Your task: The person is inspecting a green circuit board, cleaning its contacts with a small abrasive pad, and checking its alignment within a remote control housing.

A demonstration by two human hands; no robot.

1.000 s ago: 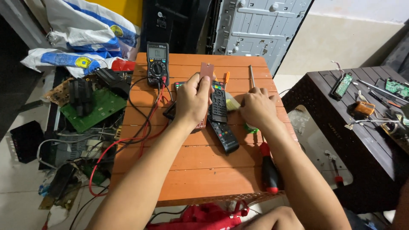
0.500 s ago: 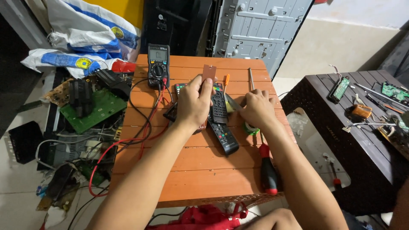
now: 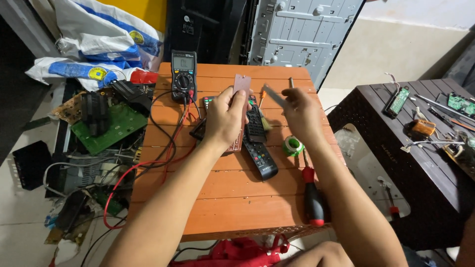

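Nearest the camera, a red cloth bundle lies below the front edge of the orange slatted worktop. A screwdriver with a red and black handle lies on the worktop's right front part, blade pointing away. Both forearms reach over the worktop from the near side.

Past the screwdriver, a green roll of tape lies flat just below the right hand. A black remote control lies slantwise at mid-worktop, and a second remote lies beyond it, between the two hands.

The left hand is raised above the worktop, its fingers clamped on a small pinkish board held upright, the thumb against its face. A brown perforated board shows under the wrist. The right hand is lifted beside it, fingers pinched together on a thin grey tool whose tip points towards the pinkish board; the two are near but apart.

Red and black test leads run across the left part of the worktop to a dark multimeter standing at the far edge.

On the floor to the left, a green circuit board lies among loose cables. To the right stands a dark side table carrying small parts. Farthest off, a grey metal panel leans upright.
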